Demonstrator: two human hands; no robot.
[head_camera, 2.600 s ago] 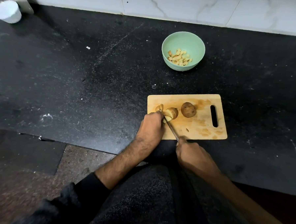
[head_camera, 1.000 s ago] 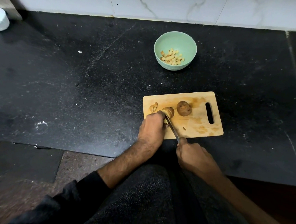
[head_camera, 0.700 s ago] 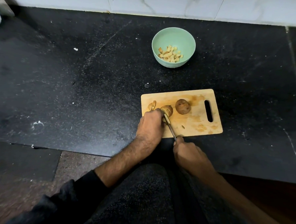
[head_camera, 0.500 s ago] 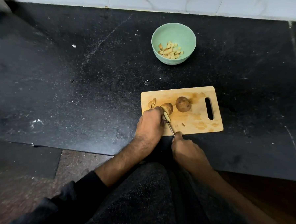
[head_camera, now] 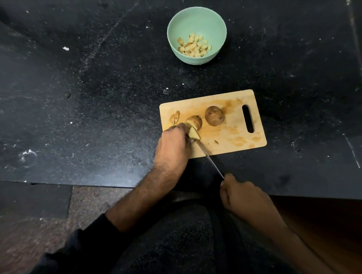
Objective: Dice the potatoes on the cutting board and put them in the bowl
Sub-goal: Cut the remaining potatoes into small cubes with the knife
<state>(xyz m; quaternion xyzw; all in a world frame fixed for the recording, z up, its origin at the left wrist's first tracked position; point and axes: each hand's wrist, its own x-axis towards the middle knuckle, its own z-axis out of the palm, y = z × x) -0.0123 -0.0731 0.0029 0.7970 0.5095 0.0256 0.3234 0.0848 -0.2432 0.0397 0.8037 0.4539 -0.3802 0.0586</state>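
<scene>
At the frame's centre the left hand [head_camera: 172, 144] pins a partly cut potato [head_camera: 194, 123] to the cutting board [head_camera: 234, 135]. The right hand [head_camera: 243, 195], lower right, grips the knife [head_camera: 208, 159], its blade reaching the potato's cut face. A whole potato [head_camera: 214, 115] waits beside it, loose slices [head_camera: 175, 118] to the left. The bowl [head_camera: 182, 27], upper centre on the counter [head_camera: 74, 79], already holds dice. For clean cuts, fingertips should tuck back from the blade, with the flat face down and even strokes.
</scene>
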